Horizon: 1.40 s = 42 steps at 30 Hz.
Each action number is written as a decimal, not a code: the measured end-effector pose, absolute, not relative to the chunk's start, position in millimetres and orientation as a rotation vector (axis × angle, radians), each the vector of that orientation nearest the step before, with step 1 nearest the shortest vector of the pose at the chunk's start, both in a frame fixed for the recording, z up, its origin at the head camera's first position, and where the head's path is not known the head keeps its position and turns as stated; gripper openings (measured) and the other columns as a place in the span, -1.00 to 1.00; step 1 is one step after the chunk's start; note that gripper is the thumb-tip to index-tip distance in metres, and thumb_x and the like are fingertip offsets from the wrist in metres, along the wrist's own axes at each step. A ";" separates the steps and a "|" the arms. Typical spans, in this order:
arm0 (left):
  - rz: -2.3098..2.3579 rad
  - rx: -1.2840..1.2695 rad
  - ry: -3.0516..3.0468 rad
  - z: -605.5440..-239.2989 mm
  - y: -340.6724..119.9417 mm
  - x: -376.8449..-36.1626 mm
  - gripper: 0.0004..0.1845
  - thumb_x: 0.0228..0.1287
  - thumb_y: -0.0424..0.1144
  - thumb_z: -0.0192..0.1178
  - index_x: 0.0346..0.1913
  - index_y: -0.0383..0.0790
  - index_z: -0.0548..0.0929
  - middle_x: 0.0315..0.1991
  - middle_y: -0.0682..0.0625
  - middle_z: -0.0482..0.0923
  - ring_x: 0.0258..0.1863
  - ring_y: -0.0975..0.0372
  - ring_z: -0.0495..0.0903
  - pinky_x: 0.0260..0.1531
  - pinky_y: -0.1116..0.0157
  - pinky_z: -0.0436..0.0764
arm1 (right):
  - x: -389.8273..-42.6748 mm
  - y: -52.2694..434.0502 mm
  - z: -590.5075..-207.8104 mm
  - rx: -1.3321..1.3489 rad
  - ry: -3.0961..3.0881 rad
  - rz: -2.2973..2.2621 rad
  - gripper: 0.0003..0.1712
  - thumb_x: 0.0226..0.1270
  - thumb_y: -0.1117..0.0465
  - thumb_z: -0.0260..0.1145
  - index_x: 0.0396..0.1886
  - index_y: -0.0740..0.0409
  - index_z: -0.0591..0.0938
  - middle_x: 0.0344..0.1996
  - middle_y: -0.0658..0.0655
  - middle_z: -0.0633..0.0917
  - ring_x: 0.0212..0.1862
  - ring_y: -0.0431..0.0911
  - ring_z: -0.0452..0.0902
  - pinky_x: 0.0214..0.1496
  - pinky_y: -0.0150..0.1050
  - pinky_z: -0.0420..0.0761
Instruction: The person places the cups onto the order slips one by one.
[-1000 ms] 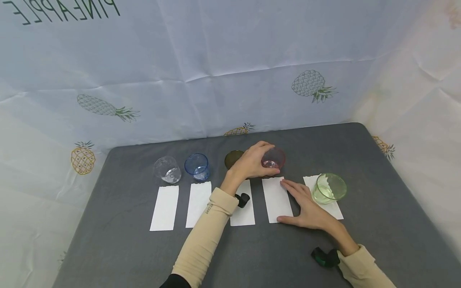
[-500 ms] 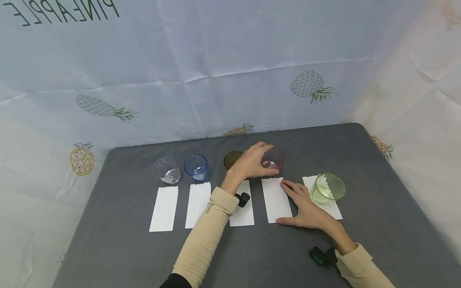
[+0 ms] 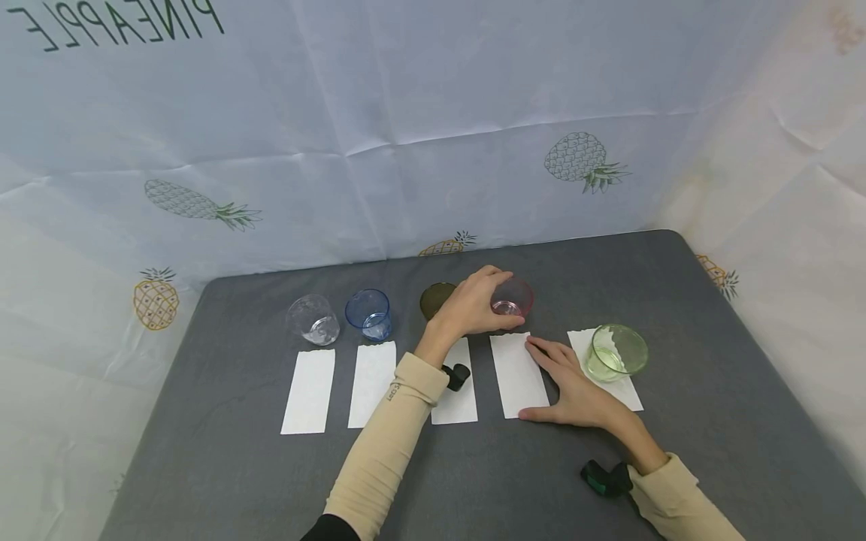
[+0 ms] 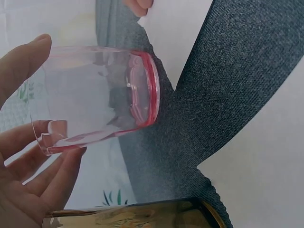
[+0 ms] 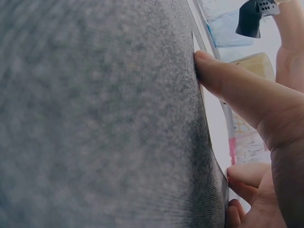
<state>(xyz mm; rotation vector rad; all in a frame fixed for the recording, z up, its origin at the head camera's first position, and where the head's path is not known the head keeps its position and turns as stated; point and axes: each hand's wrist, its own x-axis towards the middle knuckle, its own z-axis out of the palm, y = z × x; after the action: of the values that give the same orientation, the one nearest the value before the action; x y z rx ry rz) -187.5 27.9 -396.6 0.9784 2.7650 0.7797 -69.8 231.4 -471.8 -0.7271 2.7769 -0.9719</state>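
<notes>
With thumb and fingers on either side of its rim, my left hand (image 3: 470, 304) grips a pink-tinted glass (image 3: 517, 297), seen close up in the left wrist view as a clear tumbler (image 4: 95, 90) with a pink base. In the head view it stands behind a white paper strip (image 3: 516, 376). On that strip's right side lie the thumb and fingertips of my right hand (image 3: 578, 391), its fingers fairly straight. An amber glass (image 3: 434, 299) is just left of my left hand, partly hidden by it. Right of my right hand, a green glass (image 3: 617, 353) stands on another paper strip (image 3: 625, 394).
A clear glass (image 3: 314, 319) and a blue glass (image 3: 369, 314) stand at the left, behind two paper strips, the leftmost strip (image 3: 308, 392) fully visible. My left forearm crosses over a further strip (image 3: 456, 402). Behind the grey table (image 3: 223, 481) hangs a pineapple-print curtain (image 3: 379, 188).
</notes>
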 end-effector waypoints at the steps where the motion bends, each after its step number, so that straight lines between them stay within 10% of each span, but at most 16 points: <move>1: 0.780 0.979 2.767 -396.6 27.9 -187.3 -0.16 0.00 0.16 0.31 0.31 -0.20 0.34 0.24 -0.05 0.30 0.17 0.16 0.36 0.06 0.22 0.45 | -69.9 231.5 -471.9 -0.727 2.775 -0.971 0.28 -0.20 -0.34 0.44 0.41 0.24 0.12 0.38 0.16 0.11 0.31 0.12 -0.05 0.18 0.17 0.18; 42: 1.246 1.081 2.770 -376.5 11.8 -142.6 -0.17 -0.14 0.24 0.35 0.23 -0.08 0.44 0.09 0.13 0.38 -0.01 0.31 0.43 -0.10 0.34 0.51 | -68.7 230.9 -471.8 -0.691 2.742 -0.967 0.29 -0.21 -0.35 0.42 0.44 0.14 0.06 0.40 0.09 0.04 0.33 0.11 -0.11 0.20 0.20 0.18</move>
<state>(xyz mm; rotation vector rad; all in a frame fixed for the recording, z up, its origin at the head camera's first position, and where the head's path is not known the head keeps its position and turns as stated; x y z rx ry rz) -142.6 11.8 -376.5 1.0813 2.7701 1.2462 -68.7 230.9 -471.8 -0.6908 2.7425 -0.9675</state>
